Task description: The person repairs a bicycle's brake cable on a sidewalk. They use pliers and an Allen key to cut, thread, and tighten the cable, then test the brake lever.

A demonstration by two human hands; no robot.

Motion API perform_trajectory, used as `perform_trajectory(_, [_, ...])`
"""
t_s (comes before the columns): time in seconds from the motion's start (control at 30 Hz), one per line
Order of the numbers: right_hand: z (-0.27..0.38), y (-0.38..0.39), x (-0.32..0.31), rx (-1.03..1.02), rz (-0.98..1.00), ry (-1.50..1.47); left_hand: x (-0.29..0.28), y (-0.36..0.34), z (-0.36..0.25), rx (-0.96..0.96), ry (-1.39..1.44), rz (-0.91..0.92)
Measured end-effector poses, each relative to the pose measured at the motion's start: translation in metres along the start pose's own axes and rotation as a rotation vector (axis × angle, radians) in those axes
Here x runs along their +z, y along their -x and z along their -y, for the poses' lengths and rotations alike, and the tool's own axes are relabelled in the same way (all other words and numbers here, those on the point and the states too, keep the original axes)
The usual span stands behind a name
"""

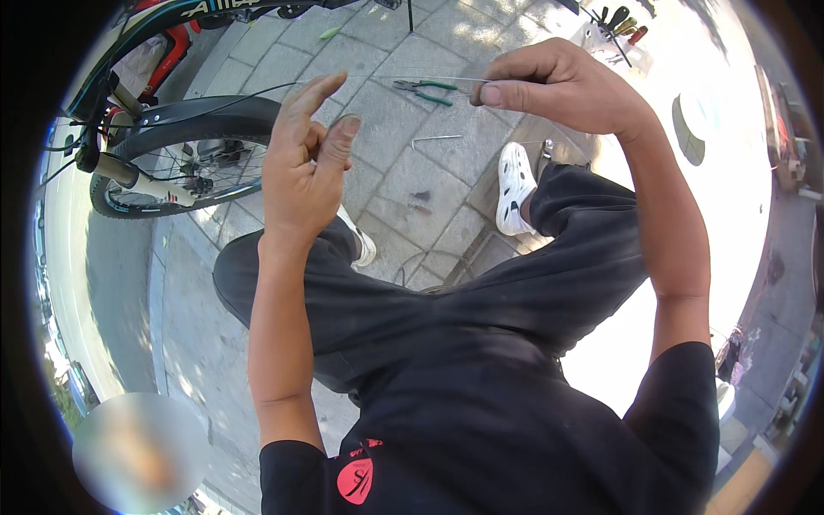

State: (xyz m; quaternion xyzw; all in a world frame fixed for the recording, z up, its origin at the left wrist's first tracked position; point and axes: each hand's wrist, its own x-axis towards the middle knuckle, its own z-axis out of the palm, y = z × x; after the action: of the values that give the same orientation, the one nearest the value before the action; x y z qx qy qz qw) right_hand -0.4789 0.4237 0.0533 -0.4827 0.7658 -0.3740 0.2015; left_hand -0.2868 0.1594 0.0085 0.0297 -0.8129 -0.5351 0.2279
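Note:
A thin bare bike cable [412, 78] stretches nearly straight across the space between my hands. My right hand [558, 86] pinches it between thumb and fingers. On the other side my left hand [307, 163] is raised, its index finger extended and its thumb apart, with the cable passing by the fingertips. From there a black cable housing [219, 106] curves left to the bicycle [129, 99]. Whether the left fingers touch the housing's end is hard to see. Beneath the cable, green-handled pliers [433, 84] lie on the paving.
An L-shaped hex key [438, 137] rests on the tiles between my feet, in white clogs [515, 189]. The bike's front wheel [206, 129] stands at left. A holder with several hand tools [614, 30] is at the far right. A round white object [699, 112] lies beyond my right arm.

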Motion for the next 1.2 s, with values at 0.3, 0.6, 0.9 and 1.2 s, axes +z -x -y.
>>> perform_trajectory(0.3, [0.018,-0.006,-0.006,-0.031,0.085,0.117,-0.017,-0.001,0.016,0.041,-0.281,0.210])
perform_trajectory(0.6, [-0.084,0.087,-0.119,0.251,-0.263,0.379,-0.113,0.036,0.100,-0.240,-0.627,0.123])
perform_trajectory(0.9, [-0.002,0.034,-0.053,0.361,-0.264,0.243,-0.109,0.047,0.108,-0.371,-0.685,0.216])
perform_trajectory(1.2, [0.066,-0.050,-0.012,-0.275,-0.021,0.234,0.003,-0.018,-0.034,0.109,-0.477,-0.046])
